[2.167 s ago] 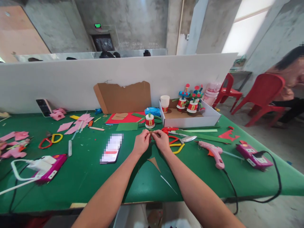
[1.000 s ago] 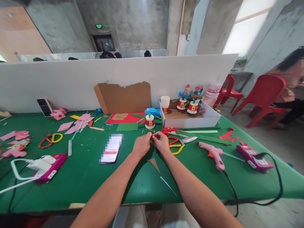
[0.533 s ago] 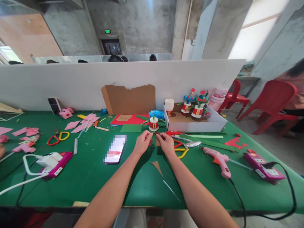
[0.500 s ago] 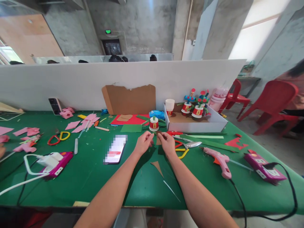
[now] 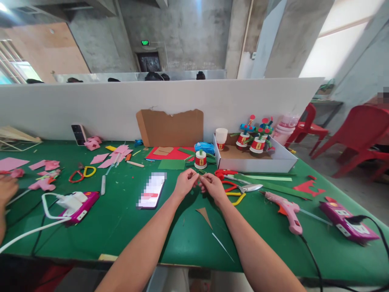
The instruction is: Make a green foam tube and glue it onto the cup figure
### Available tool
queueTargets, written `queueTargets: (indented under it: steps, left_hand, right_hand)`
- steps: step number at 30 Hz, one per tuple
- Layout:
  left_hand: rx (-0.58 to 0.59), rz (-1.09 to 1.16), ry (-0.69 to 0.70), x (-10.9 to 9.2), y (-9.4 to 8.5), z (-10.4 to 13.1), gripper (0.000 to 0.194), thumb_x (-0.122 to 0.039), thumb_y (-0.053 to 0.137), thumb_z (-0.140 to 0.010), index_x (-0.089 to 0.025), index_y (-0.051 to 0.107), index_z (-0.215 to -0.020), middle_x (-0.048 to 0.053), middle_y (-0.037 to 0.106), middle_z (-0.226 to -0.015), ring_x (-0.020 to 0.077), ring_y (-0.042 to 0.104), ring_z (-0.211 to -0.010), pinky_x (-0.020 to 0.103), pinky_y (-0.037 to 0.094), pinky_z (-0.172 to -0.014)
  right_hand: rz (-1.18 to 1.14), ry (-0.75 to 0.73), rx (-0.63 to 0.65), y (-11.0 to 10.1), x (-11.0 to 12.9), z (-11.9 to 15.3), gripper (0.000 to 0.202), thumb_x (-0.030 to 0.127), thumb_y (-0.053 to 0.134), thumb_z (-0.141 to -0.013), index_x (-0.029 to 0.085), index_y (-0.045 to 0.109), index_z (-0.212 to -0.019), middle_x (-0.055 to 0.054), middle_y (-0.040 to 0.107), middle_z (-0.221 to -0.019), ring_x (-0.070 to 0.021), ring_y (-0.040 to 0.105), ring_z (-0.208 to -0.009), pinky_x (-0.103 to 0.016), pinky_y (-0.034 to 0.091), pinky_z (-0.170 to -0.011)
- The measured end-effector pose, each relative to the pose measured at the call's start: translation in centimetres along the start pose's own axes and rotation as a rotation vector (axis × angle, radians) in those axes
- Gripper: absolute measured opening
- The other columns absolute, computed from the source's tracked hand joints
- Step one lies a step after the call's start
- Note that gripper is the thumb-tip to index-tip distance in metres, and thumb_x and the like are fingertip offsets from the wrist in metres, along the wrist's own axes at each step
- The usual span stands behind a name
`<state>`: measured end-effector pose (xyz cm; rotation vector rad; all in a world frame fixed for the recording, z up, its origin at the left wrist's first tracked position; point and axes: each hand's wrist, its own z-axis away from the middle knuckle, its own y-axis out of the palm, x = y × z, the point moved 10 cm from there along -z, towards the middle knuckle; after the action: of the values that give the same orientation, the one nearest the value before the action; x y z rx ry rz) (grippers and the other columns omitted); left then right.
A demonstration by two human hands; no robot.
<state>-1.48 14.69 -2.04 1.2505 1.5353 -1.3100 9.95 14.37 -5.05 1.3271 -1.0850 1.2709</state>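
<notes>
My left hand [image 5: 186, 182] and my right hand [image 5: 212, 185] meet at the middle of the table, both with fingertips pinched together. Whatever lies between them is too small or hidden to make out. Just beyond my fingers a small green folded-paper spring [image 5: 202, 172] shows. Behind it stands a red-and-white paper cup figure [image 5: 200, 160] with green striped spring arms. Nearer to me lie a brown cardboard scrap [image 5: 204, 216] and a thin white strip [image 5: 222, 246]. Scissors with red and yellow handles [image 5: 237, 198] lie beside my right hand.
A white box [image 5: 258, 165] holds finished cup figures [image 5: 258, 144]. At right are a pink glue gun [image 5: 288, 211] and a purple power strip [image 5: 349, 223]. A phone [image 5: 152, 191] lies left of my hands. A co-worker's hand [image 5: 6, 190] is at far left.
The brown cardboard piece at my right fingers no longer shows, and my fingertips have come together. The view has turned slightly left, bringing more of the co-worker's hand into sight.
</notes>
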Motion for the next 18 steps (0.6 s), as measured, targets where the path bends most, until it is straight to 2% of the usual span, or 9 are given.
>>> queueTargets:
  steps: [3,6,9,11,14,16,18]
  left_hand:
    - [0.064,-0.174,0.045,-0.2,0.7,0.1,0.025,-0.037,0.049,-0.08,-0.019,0.045,-0.063,-0.006,0.046,-0.048,0.0097,0.044,-0.046,0.022,0.034,-0.051]
    - [0.097,-0.414,0.106,-0.6,1.3,0.4,0.032,-0.036,0.044,-0.085,-0.018,0.045,-0.058,-0.003,0.049,-0.052,0.0112,0.045,-0.052,0.023,0.03,-0.054]
    - [0.081,-0.618,0.144,-1.2,1.7,0.7,0.033,-0.034,0.04,-0.088,-0.018,0.051,-0.061,0.002,0.056,-0.059,0.0143,0.049,-0.057,0.025,0.029,-0.056]
    - [0.043,-0.698,0.143,-1.5,1.7,0.7,0.032,-0.033,0.039,-0.089,-0.019,0.053,-0.065,0.003,0.057,-0.061,0.0153,0.05,-0.058,0.026,0.028,-0.056]
    - [-0.017,-0.639,0.123,-1.6,1.0,0.6,0.034,-0.033,0.035,-0.09,-0.019,0.052,-0.064,0.003,0.057,-0.062,0.0142,0.05,-0.057,0.024,0.029,-0.057]
    - [-0.084,-0.553,0.113,-1.6,-0.1,0.6,0.035,-0.033,0.034,-0.091,-0.019,0.051,-0.064,0.002,0.056,-0.061,0.0132,0.048,-0.057,0.023,0.03,-0.057]
    - [-0.152,-0.495,0.108,-1.6,-1.2,0.6,0.035,-0.035,0.035,-0.09,-0.019,0.051,-0.064,0.001,0.054,-0.058,0.0125,0.047,-0.055,0.023,0.03,-0.056]
  right_hand:
    - [0.136,-0.033,0.054,0.9,0.1,0.3,0.025,0.042,0.047,-0.079,0.021,0.048,-0.066,0.005,0.052,-0.051,-0.0091,0.044,-0.038,-0.022,0.04,-0.039]
    - [0.326,-0.172,-0.004,0.6,1.2,0.5,0.027,0.036,0.038,-0.084,0.022,0.04,-0.061,0.005,0.047,-0.05,-0.0087,0.041,-0.037,-0.021,0.036,-0.039]
    - [0.456,-0.282,-0.068,0.2,2.3,0.8,0.027,0.03,0.035,-0.085,0.023,0.039,-0.06,0.005,0.044,-0.049,-0.009,0.041,-0.038,-0.022,0.035,-0.043]
    - [0.451,-0.276,-0.08,0.0,2.3,0.7,0.026,0.031,0.035,-0.085,0.023,0.04,-0.061,0.005,0.045,-0.05,-0.0097,0.042,-0.038,-0.022,0.036,-0.044]
    - [0.285,-0.212,-0.06,-0.2,1.8,0.3,0.021,0.038,0.04,-0.084,0.023,0.048,-0.072,0.004,0.052,-0.055,-0.0115,0.048,-0.041,-0.024,0.041,-0.045]
    - [0.18,-0.207,-0.061,-0.5,2.0,0.2,0.021,0.041,0.046,-0.081,0.022,0.053,-0.084,0.003,0.057,-0.059,-0.0138,0.055,-0.048,-0.025,0.044,-0.05]
    - [0.153,-0.223,-0.074,-0.9,2.3,0.1,0.022,0.041,0.05,-0.078,0.021,0.056,-0.087,0.002,0.059,-0.058,-0.0161,0.06,-0.054,-0.026,0.046,-0.054]
